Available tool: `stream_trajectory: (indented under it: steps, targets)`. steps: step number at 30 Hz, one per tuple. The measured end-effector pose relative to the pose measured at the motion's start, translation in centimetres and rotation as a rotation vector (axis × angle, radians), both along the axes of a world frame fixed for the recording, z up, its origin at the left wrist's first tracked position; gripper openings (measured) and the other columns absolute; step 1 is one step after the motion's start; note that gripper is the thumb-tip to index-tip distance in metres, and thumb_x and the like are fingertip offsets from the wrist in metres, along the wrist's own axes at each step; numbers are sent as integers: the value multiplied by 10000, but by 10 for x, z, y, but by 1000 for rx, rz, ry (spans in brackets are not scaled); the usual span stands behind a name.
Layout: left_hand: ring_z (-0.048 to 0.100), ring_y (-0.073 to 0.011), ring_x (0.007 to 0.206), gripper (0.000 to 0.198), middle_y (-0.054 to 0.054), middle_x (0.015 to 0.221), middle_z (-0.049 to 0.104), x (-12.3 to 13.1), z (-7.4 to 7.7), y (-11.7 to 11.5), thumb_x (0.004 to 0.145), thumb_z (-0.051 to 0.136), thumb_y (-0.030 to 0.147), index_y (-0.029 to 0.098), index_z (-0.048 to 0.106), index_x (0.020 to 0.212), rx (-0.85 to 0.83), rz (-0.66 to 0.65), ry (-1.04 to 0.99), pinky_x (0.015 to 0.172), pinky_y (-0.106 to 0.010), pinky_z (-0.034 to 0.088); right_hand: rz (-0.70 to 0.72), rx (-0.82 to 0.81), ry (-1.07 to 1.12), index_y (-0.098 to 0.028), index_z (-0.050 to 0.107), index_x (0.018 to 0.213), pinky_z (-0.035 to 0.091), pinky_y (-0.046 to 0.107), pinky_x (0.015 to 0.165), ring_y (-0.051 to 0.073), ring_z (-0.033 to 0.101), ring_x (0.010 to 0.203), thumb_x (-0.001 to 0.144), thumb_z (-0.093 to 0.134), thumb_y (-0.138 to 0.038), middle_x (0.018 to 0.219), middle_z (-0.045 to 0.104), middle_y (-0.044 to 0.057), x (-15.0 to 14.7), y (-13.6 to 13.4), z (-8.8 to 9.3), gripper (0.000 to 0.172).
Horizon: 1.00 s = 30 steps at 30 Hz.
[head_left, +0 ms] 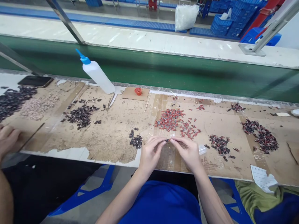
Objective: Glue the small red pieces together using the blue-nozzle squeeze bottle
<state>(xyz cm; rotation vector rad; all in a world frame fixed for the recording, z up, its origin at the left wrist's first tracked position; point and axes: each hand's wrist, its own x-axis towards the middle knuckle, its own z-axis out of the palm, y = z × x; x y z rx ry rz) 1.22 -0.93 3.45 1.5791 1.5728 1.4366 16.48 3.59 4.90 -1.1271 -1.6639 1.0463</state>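
Observation:
Both hands meet over the cardboard-covered bench. My left hand point(151, 151) is closed, pinching a small black part point(167, 140) between thumb and fingertips. In my right hand point(187, 151), thumb and forefinger close on a tiny red part point(171, 139) that touches the black one. Just beyond the fingers lies a heap of small red parts point(169, 119), with a looser scatter of red parts point(189, 129) beside it. A little pile of black parts point(136, 140) is left of my left hand. Right of my right hand sits a pile of black-and-red pieces point(219, 144).
A white bottle with a blue nozzle point(99, 76) stands at the back left, near a red cap point(138, 91) and a thin stick point(148, 102). Another person's hand point(8, 138) is at far left. More black-and-red pieces point(266, 140) lie right; a phone point(35, 81) lies back left.

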Motion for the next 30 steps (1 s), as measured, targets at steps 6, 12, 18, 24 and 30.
stream_trajectory:
  steps: [6,12,18,24,30]
  targets:
    - [682,-185,870,129,-47,878,747,3,2,0,887,601,197,218,721,929,3,-6,12,797,-329,579,9,-43,12,-244,782,857,609,350,775,209,740,804,811,681,-259,860,781,40,0,-1,2,112]
    - [682,-180,848,120,-46,860,747,5,2,0,878,607,190,211,723,902,-5,0,-6,781,-317,576,21,-107,22,-225,779,871,608,341,766,210,746,793,824,653,-264,874,783,46,-2,-3,1,140]
    - [689,-189,835,116,-55,845,747,2,4,2,868,619,233,209,733,866,-89,-34,-91,790,-325,576,-24,41,-34,-229,771,861,601,318,713,200,735,748,848,636,-254,830,776,49,-5,-10,1,137]
    - [700,-191,844,115,-64,864,751,4,9,2,843,634,242,192,734,870,-150,-81,-179,817,-323,574,-32,119,-29,-235,767,844,604,309,697,196,730,738,852,634,-239,804,769,43,-3,-12,10,133]
    - [684,-183,848,108,-58,853,733,7,18,0,820,617,203,187,716,863,-171,-85,-161,824,-305,559,-27,64,43,-235,769,820,599,296,683,185,722,725,826,664,-219,792,766,38,0,-15,12,106]
